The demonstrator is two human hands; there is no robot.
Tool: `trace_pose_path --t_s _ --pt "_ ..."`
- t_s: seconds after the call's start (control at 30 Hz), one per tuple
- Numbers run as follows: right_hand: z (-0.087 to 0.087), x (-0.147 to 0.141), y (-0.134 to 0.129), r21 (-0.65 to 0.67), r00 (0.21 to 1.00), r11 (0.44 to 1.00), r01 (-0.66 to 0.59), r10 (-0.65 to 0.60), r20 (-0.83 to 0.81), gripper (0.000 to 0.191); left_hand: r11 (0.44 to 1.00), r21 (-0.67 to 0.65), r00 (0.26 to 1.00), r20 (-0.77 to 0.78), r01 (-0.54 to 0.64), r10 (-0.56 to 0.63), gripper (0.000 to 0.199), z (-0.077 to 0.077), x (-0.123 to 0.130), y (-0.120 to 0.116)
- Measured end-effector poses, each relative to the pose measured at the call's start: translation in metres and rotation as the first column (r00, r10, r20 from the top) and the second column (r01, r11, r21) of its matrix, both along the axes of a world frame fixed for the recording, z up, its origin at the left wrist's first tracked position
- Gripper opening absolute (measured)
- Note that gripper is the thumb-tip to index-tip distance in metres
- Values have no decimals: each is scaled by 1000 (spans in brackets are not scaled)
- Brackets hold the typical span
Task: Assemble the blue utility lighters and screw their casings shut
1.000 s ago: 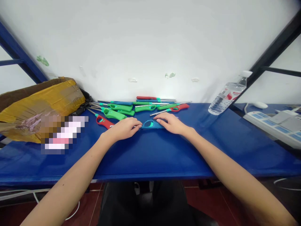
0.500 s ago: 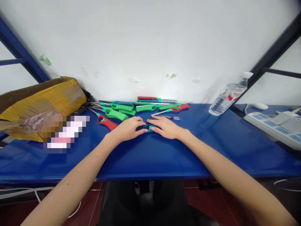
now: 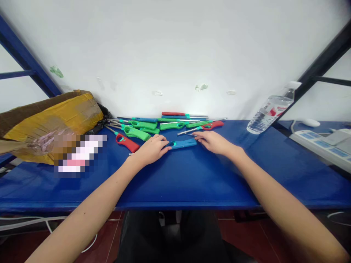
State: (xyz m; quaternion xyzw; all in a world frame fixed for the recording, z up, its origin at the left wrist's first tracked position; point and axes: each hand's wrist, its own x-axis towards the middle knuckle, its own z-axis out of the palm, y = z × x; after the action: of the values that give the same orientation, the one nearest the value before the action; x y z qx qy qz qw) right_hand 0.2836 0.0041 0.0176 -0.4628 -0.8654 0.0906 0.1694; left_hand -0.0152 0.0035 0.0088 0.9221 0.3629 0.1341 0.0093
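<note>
A blue long-necked lighter (image 3: 183, 144) lies on the blue table with its handle pointing right. My left hand (image 3: 152, 149) is closed around its trigger end. The neck runs under that hand, and a metal tip (image 3: 131, 153) shows at the wrist. Just beyond the lighter's handle end, my right hand (image 3: 212, 141) has its fingers closed over the handle of a small screwdriver. Only the thin screwdriver shaft (image 3: 190, 134) shows, pointing left; its handle is hidden by the fingers.
Several green, red and blue lighters (image 3: 141, 134) lie along the wall. At left is a torn, taped cardboard box (image 3: 79, 109). A water bottle (image 3: 270, 111) leans at the back right, near a white power strip (image 3: 318, 140). The table's front edge (image 3: 175, 205) is close to me.
My right hand has moved right, off the blue lighter and onto the screwdriver handle, uncovering the lighter's handle. My left hand stays at the trigger end. The view has shifted slightly.
</note>
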Motion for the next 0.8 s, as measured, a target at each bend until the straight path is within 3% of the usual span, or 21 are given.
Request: trace_pose_path --t_s 0.23,0.43,0.63,0.8 --pt "-7 0 5 85 994 991 100 -104 42 33 999 7 999 8 -41 41 41 -4 2 0" --pt "-7 2 5 118 998 992 54 -49 -44 32 999 -29 999 35 -32 33 41 -6 2 -1" --pt "6 -1 1 -10 901 997 73 -70 -429 32 1000 -18 999 47 -14 15 39 -9 8 -5" --pt "1 -1 1 -135 890 990 34 -91 -446 34 999 16 999 39 -28 28 37 -12 13 -6"
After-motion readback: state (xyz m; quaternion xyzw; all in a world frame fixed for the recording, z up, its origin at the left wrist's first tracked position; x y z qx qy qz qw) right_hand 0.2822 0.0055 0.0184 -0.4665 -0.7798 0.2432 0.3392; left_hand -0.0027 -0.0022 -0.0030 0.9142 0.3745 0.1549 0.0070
